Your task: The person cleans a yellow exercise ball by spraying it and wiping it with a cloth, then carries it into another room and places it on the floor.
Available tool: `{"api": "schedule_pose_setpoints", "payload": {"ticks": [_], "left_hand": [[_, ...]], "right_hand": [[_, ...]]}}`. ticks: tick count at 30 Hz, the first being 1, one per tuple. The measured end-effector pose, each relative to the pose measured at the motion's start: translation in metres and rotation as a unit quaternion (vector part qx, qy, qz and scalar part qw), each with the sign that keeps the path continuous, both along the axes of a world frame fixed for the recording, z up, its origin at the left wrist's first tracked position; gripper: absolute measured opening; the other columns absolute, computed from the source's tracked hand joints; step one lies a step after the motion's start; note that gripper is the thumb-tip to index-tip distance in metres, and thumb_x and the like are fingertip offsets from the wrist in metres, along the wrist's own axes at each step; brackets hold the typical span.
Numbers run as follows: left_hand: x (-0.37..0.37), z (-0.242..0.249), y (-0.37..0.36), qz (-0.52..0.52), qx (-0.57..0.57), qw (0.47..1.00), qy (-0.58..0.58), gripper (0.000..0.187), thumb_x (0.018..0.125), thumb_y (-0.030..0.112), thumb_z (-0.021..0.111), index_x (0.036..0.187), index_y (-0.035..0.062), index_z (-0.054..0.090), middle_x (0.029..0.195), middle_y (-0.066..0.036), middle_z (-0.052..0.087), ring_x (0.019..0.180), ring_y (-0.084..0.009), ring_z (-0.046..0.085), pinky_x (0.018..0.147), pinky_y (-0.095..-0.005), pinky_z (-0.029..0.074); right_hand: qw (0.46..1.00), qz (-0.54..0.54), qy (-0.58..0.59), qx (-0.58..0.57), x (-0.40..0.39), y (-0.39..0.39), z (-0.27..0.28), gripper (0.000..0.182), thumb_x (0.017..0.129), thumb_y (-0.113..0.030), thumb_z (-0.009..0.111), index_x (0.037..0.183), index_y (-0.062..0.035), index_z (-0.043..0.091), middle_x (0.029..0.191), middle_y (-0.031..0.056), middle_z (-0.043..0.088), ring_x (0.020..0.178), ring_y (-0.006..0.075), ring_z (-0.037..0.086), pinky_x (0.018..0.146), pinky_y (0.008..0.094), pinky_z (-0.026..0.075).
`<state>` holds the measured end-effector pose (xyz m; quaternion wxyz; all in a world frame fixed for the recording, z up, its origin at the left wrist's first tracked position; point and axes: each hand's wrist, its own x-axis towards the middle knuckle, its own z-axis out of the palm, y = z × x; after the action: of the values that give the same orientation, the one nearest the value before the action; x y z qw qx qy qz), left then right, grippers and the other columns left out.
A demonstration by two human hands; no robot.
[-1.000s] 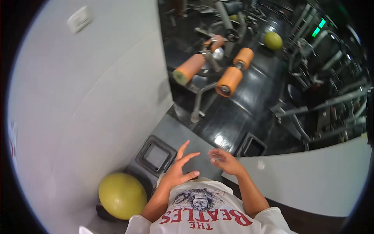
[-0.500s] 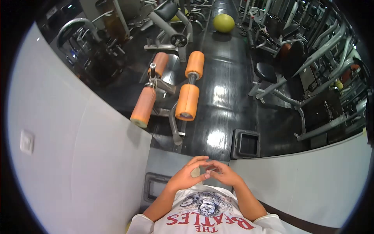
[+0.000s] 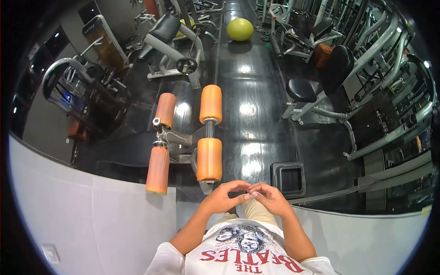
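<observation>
Left hand [image 3: 223, 196]: here we have it out before the white shirt [image 3: 243, 250], fingers released and loosely curved, tips meeting the other hand's.
Right hand [image 3: 274, 201]: we see it mirroring the left, fingers released and softly bent, thumb tip right beside the left thumb.
Beige trousers [image 3: 259, 211]: they show just below the joined fingertips.
Orange rollers [image 3: 209, 159]: nearest our left hand, one behind the other on a metal bar, by the floor's [image 3: 250, 110] near edge.
Faded rollers [image 3: 158, 169]: just left of those, the nearer one across the left partition's [image 3: 91, 197] corner.
Black box [image 3: 276, 180]: we spot it beyond the right hand, at the floor's near edge, beside the right partition [image 3: 366, 233].
Yellow ball [image 3: 240, 29]: well apart from us, towards the floor's far edge.
</observation>
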<state>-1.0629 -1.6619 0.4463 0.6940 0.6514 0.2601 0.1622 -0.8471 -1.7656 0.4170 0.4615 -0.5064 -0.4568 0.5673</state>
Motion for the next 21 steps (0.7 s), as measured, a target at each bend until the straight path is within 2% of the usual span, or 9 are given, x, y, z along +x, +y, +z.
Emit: {"api": "schedule_pose_setpoints", "payload": {"ticks": [3, 4, 7, 8, 12, 16, 20, 21], "left_hand": [[0.030, -0.008, 0.026, 0.006, 0.024, 0.999, -0.020, 0.039, 0.097, 0.019, 0.074, 0.132, 0.0045, 0.063, 0.133, -0.008, 0.063, 0.125, -0.0203, 0.061, 0.109, -0.0367, 0.047], [0.042, -0.008, 0.036, 0.005, 0.037, 0.999, -0.029, 0.044, 0.095, 0.019, 0.076, 0.135, 0.0058, 0.062, 0.138, -0.007, 0.059, 0.126, -0.0218, 0.061, 0.109, -0.0377, 0.047], [0.076, 0.003, 0.069, 0.019, 0.019, 0.999, -0.027, 0.051, 0.093, 0.020, 0.078, 0.138, 0.0065, 0.060, 0.139, -0.007, 0.058, 0.126, -0.0235, 0.061, 0.110, -0.0397, 0.047], [0.086, -0.003, 0.083, 0.012, -0.013, 0.999, -0.041, 0.058, 0.091, 0.021, 0.080, 0.142, 0.0075, 0.057, 0.140, -0.008, 0.059, 0.127, -0.0252, 0.061, 0.111, -0.0408, 0.047], [0.127, -0.004, 0.150, -0.015, -0.014, 0.999, -0.029, 0.063, 0.090, 0.022, 0.081, 0.145, 0.0053, 0.054, 0.144, -0.012, 0.059, 0.129, -0.0263, 0.061, 0.112, -0.0417, 0.046], [0.181, -0.002, 0.211, 0.003, -0.019, 0.998, -0.056, 0.063, 0.091, 0.026, 0.081, 0.143, 0.0024, 0.056, 0.138, -0.012, 0.064, 0.126, -0.0250, 0.063, 0.109, -0.0406, 0.049], [0.233, 0.005, 0.258, 0.012, -0.027, 0.998, -0.058, 0.061, 0.091, 0.025, 0.081, 0.143, 0.0038, 0.056, 0.137, -0.011, 0.065, 0.126, -0.0250, 0.064, 0.108, -0.0395, 0.049], [0.243, 0.004, 0.269, -0.001, -0.042, 0.997, -0.067, 0.063, 0.092, 0.022, 0.080, 0.144, -0.0002, 0.053, 0.140, -0.013, 0.062, 0.128, -0.0269, 0.062, 0.111, -0.0404, 0.047]], "right_hand": [[0.999, -0.010, -0.001, -0.046, 0.029, 0.041, 0.005, 0.015, 0.103, -0.010, 0.064, 0.112, 0.0011, 0.066, 0.125, 0.0108, 0.065, 0.117, 0.0157, 0.061, 0.099, 0.0329, 0.050], [0.999, -0.013, 0.005, -0.047, 0.040, 0.057, 0.010, 0.011, 0.103, -0.010, 0.064, 0.107, 0.0004, 0.065, 0.123, 0.0106, 0.066, 0.115, 0.0142, 0.060, 0.099, 0.0325, 0.050], [0.998, -0.032, 0.053, 0.006, 0.076, 0.102, -0.003, 0.016, 0.104, -0.018, 0.064, 0.104, -0.0016, 0.065, 0.118, 0.0065, 0.068, 0.106, 0.0134, 0.062, 0.094, 0.0322, 0.050], [0.998, -0.023, 0.063, 0.005, 0.090, 0.118, -0.006, 0.015, 0.104, -0.016, 0.065, 0.100, -0.0020, 0.064, 0.119, 0.0072, 0.067, 0.104, 0.0125, 0.062, 0.094, 0.0315, 0.050], [0.999, -0.004, 0.048, -0.015, 0.142, 0.182, -0.006, 0.013, 0.103, -0.016, 0.065, 0.100, -0.0032, 0.063, 0.123, 0.0059, 0.066, 0.103, 0.0111, 0.061, 0.091, 0.0307, 0.050], [0.999, 0.014, 0.037, -0.009, 0.200, 0.237, 0.010, 0.014, 0.103, -0.018, 0.065, 0.101, -0.0035, 0.064, 0.118, 0.0047, 0.067, 0.101, 0.0108, 0.061, 0.089, 0.0299, 0.050], [0.999, 0.022, -0.004, -0.025, 0.251, 0.292, 0.015, 0.016, 0.103, -0.019, 0.065, 0.101, -0.0032, 0.065, 0.118, 0.0044, 0.067, 0.100, 0.0110, 0.060, 0.087, 0.0297, 0.050], [1.000, 0.016, 0.009, -0.025, 0.259, 0.304, 0.014, 0.016, 0.103, -0.019, 0.065, 0.101, -0.0031, 0.065, 0.118, 0.0045, 0.067, 0.099, 0.0109, 0.060, 0.087, 0.0296, 0.050]]}}
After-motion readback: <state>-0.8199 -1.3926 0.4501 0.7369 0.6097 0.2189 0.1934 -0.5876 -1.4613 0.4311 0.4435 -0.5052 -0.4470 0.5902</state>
